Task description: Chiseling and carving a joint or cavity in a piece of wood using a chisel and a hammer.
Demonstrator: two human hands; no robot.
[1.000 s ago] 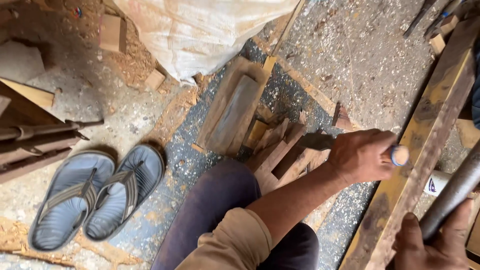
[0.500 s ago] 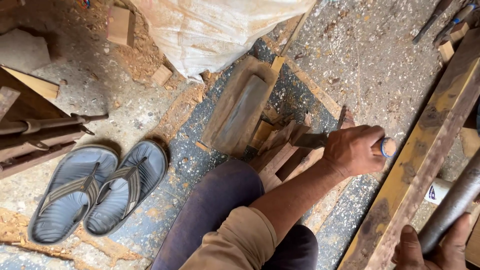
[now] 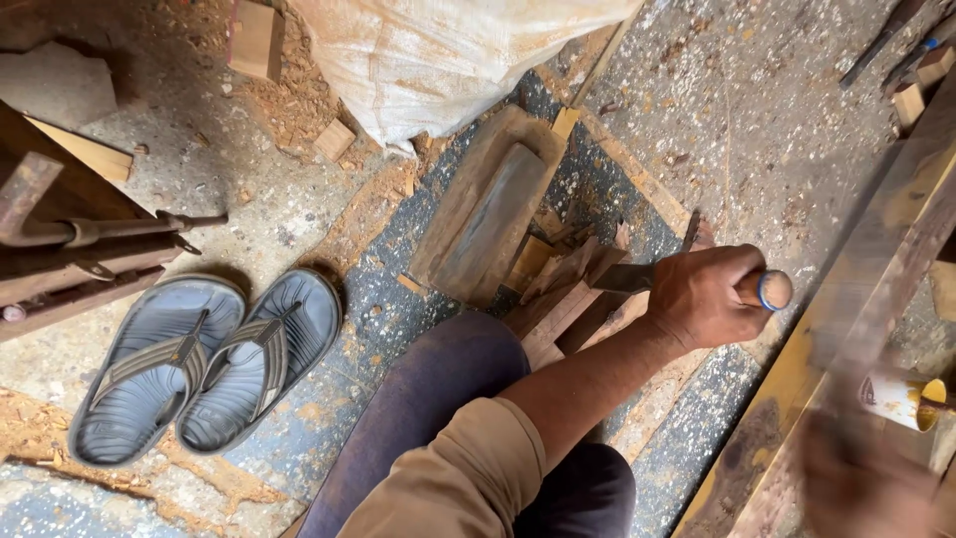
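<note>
My left hand (image 3: 702,297) is closed round the wooden handle of a chisel (image 3: 772,290), whose round butt with a blue ring sticks out to the right. Its dark blade points left over a heap of wood offcuts (image 3: 563,294). At the bottom right my right hand (image 3: 861,478) is smeared by motion. Its fingers look closed on a grey metal bar (image 3: 886,269), which shows only as a blurred streak across a long yellowish plank (image 3: 772,438). My dark trouser leg (image 3: 418,408) lies below the offcuts.
A thick wooden block (image 3: 488,204) lies on the gritty floor beyond the offcuts, below a white sack (image 3: 448,50). A pair of grey sandals (image 3: 199,369) sits at the left, near rusty metal parts (image 3: 90,231). A small open tin (image 3: 901,399) stands at the right.
My left hand with the chisel has stayed over the offcuts. My right hand and the metal bar have gone from sharp to a moving blur over the plank.
</note>
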